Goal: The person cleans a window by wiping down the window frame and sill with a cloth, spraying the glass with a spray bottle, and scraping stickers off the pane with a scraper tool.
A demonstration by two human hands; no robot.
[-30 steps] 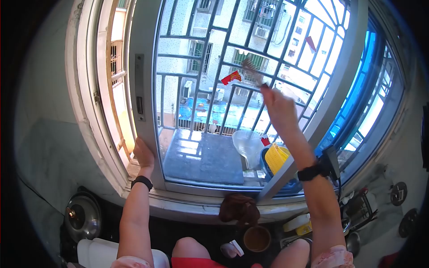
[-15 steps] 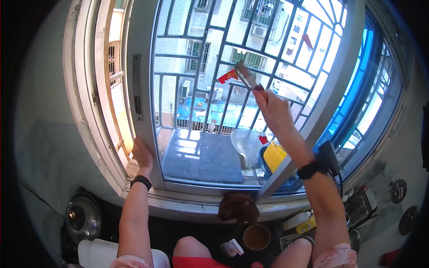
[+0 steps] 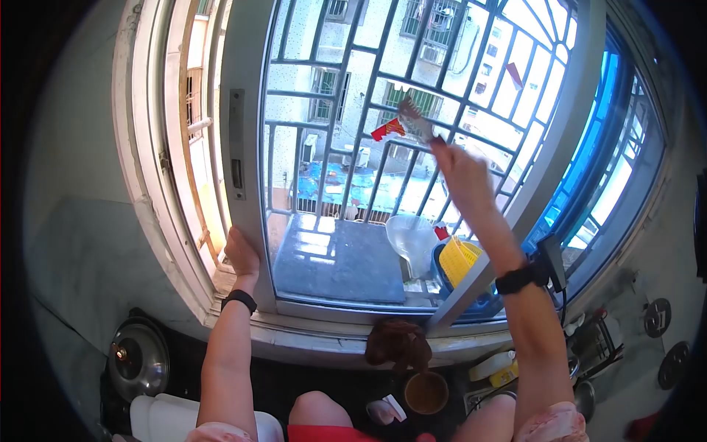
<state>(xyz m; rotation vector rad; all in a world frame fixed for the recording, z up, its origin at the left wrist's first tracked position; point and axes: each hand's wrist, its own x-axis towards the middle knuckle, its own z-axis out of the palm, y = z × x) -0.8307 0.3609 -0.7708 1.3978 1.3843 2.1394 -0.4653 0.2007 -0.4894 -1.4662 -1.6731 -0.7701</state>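
My right hand [image 3: 465, 177] is closed around the handle of a metal scraper with a toothed edge [image 3: 417, 120], slightly blurred. The blade lies against or just in front of the window pane [image 3: 331, 140], right beside a torn red paper scrap [image 3: 387, 130] stuck on the glass. Whether the blade touches the scrap I cannot tell. My left hand [image 3: 241, 254] grips the left upright of the sliding window frame [image 3: 247, 132] low down, its fingers partly hidden behind the edge. A second red scrap [image 3: 514, 75] sits higher on the pane to the right.
A brown cloth [image 3: 398, 344] hangs over the sill. Below are a brown bowl [image 3: 426, 392], a domed metal lid [image 3: 138, 356] and yellow bottles [image 3: 505, 370]. Beyond the glass are bars, a dark slab [image 3: 339, 258], a white scoop-like thing [image 3: 410, 239] and a yellow basket [image 3: 459, 259].
My right hand and the scraper have moved slightly down and right, the blade staying near the red scrap. My left hand keeps its hold on the frame. The whole view has shifted a little.
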